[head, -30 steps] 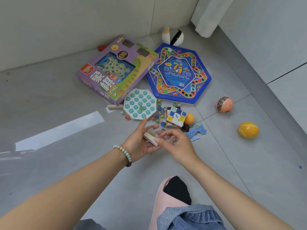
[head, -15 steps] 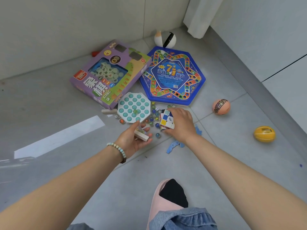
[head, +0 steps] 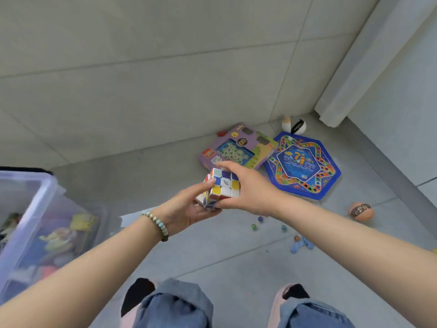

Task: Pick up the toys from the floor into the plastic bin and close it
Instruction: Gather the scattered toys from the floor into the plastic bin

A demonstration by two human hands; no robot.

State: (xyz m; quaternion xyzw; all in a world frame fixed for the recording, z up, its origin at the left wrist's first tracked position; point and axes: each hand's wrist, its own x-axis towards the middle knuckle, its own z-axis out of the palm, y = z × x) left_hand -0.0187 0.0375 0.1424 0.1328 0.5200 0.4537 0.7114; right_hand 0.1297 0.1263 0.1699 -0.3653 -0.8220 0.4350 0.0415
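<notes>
Part done: puzzle cube [head: 223, 185] gripped in left hand [head: 186, 209] and right hand [head: 251, 190]; plastic bin [head: 45, 183] part-filled, unlidded; game boxes [head: 236, 150], ball [head: 361, 211], marbles [head: 260, 218] on floor [head: 236, 256].

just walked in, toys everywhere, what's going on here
A person holds a puzzle cube off the floor, right hand gripping from above, left hand from below. The plastic bin at left already holds toys. A purple game box, blue hexagonal board, marbles and orange ball lie on the floor.

Beaded bracelet [head: 157, 224], blue jeans [head: 175, 308], pink slippers [head: 274, 308]
</notes>
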